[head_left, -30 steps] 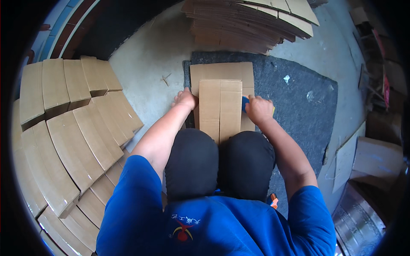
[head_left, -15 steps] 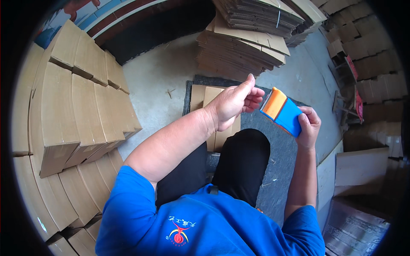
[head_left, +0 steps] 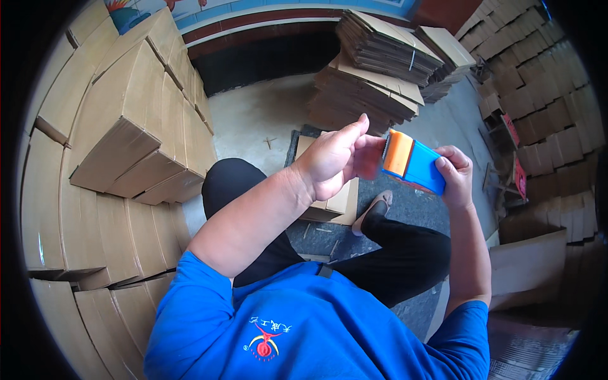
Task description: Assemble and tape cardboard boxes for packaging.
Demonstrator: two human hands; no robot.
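The right hand is pinching the blue-and-orange plastic tape dispenser, raised over the dark-grey mat. The left hand is hanging loosely open beside its toothed edge, contact unclear; a slip could cause a cut.

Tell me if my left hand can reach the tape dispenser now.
Likely yes: the left hand is beside the orange end of the tape dispenser, nothing visibly between them; the right hand holds its blue end.

We see a blue-and-orange tape dispenser, our blue shirt, its red, yellow and white emblem, our black trousers, brown cartons, a dark grey mat
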